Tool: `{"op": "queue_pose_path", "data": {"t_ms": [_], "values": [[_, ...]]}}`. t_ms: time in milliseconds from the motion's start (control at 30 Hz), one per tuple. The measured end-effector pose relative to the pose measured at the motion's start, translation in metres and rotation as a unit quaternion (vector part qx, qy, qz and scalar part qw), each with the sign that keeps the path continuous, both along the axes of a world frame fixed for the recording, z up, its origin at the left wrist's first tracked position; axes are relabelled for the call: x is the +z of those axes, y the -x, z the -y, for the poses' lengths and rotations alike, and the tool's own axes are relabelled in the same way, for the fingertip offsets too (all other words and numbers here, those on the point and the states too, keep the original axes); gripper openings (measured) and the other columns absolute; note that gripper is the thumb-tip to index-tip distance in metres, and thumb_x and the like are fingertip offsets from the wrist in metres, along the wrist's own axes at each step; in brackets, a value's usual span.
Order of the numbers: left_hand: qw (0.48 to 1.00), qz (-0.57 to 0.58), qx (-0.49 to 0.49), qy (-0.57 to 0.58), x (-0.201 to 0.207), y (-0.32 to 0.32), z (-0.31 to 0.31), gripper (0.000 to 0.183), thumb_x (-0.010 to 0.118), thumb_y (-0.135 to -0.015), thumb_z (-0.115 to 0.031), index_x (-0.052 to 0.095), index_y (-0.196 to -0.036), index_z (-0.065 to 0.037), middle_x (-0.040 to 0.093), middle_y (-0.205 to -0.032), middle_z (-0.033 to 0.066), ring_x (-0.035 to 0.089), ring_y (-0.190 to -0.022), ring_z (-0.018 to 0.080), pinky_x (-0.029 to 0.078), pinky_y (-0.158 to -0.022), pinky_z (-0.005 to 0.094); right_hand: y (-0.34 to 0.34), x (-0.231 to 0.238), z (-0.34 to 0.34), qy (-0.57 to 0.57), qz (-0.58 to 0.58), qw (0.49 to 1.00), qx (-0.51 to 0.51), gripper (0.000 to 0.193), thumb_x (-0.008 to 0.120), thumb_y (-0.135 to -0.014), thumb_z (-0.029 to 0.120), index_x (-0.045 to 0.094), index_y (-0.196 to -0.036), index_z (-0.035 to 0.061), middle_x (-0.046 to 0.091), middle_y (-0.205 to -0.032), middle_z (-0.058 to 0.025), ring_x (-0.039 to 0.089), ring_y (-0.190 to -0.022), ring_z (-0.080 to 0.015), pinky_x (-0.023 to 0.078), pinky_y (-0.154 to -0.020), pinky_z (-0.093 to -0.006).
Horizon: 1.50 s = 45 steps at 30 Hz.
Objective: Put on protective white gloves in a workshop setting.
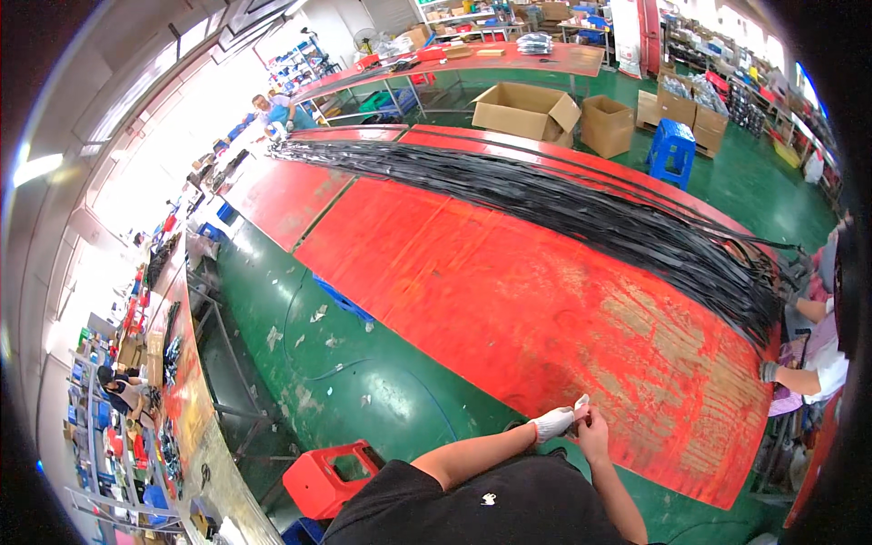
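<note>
My left hand [554, 422] wears a white glove and rests at the near edge of a long red table [509, 291]. My right hand [592, 427] is bare and pinches the fingertip of that white glove. Both hands meet close to my body. A long bundle of black straps [563, 204] lies stretched along the far side of the table, well beyond my reach.
A red plastic stool [327, 477] stands on the green floor at my left. Another person's gloved hand [772, 371] rests at the table's right end. Cardboard boxes [527, 111] and a blue stool [672, 150] stand beyond the table. A person [277, 113] works at the far end.
</note>
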<state>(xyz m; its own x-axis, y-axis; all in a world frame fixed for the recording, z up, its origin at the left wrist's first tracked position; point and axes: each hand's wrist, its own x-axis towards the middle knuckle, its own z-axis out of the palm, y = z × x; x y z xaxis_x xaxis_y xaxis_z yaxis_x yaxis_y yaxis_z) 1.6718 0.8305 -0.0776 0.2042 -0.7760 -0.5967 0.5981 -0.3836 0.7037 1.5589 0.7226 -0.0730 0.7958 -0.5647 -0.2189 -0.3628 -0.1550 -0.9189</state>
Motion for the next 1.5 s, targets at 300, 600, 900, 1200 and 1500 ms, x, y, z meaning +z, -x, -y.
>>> {"op": "queue_pose_path", "data": {"t_ms": [300, 600, 900, 1200, 1500], "values": [[0.999, 0.023, -0.019, -0.013, 0.028, 0.001, -0.004, 0.061, 0.05, -0.1, -0.062, 0.07, -0.119, -0.007, 0.066, -0.093, 0.0002, 0.052, -0.075, 0.0109, 0.037, -0.063, 0.0282, 0.003, -0.001, -0.003, -0.063, -0.001, 0.998, -0.015, 0.026, 0.063, -0.095, 0.008, 0.064, -0.119, 0.0, 0.07, -0.086, -0.0089, 0.067, -0.075, -0.0147, 0.054, -0.067, -0.0316], [0.998, 0.047, -0.044, -0.018, 0.002, 0.008, 0.006, 0.055, 0.052, -0.1, -0.06, 0.07, -0.116, -0.011, 0.063, -0.088, -0.0036, 0.048, -0.071, 0.0083, 0.034, -0.06, 0.0264, 0.015, -0.007, -0.001, -0.044, -0.005, 0.998, -0.037, 0.026, 0.063, -0.095, 0.008, 0.064, -0.119, 0.0, 0.07, -0.085, -0.0082, 0.067, -0.074, -0.0146, 0.055, -0.068, -0.0323], [0.996, 0.044, -0.071, -0.007, 0.012, 0.004, 0.007, 0.054, 0.055, -0.101, -0.057, 0.068, -0.123, -0.009, 0.068, -0.103, -0.0022, 0.056, -0.084, 0.0079, 0.042, -0.068, 0.0264, 0.019, -0.016, 0.001, 0.007, -0.012, 0.999, -0.033, 0.029, 0.062, -0.094, 0.01, 0.064, -0.121, 0.0009, 0.071, -0.085, -0.0109, 0.069, -0.075, -0.0177, 0.054, -0.069, -0.0335], [0.999, -0.022, -0.029, 0.024, -0.049, 0.008, 0.01, 0.056, 0.06, -0.101, -0.049, 0.063, -0.131, -0.002, 0.067, -0.12, 0.0025, 0.059, -0.108, 0.011, 0.047, -0.092, 0.0294, 0.018, -0.008, -0.004, -0.037, -0.025, 0.998, -0.04, 0.027, 0.063, -0.095, 0.012, 0.064, -0.119, 0.001, 0.069, -0.082, -0.0091, 0.067, -0.074, -0.0166, 0.053, -0.068, -0.0326], [0.999, 0.026, 0.02, 0.009, -0.026, 0.009, 0.013, 0.054, 0.062, -0.099, -0.05, 0.068, -0.12, -0.001, 0.069, -0.107, 0.0052, 0.062, -0.097, 0.0134, 0.05, -0.086, 0.0314, 0.014, 0.004, -0.004, -0.023, -0.023, 0.993, -0.112, 0.022, 0.065, -0.094, 0.011, 0.065, -0.115, 0.0018, 0.069, -0.084, -0.008, 0.066, -0.073, -0.0161, 0.054, -0.067, -0.0321]]}}
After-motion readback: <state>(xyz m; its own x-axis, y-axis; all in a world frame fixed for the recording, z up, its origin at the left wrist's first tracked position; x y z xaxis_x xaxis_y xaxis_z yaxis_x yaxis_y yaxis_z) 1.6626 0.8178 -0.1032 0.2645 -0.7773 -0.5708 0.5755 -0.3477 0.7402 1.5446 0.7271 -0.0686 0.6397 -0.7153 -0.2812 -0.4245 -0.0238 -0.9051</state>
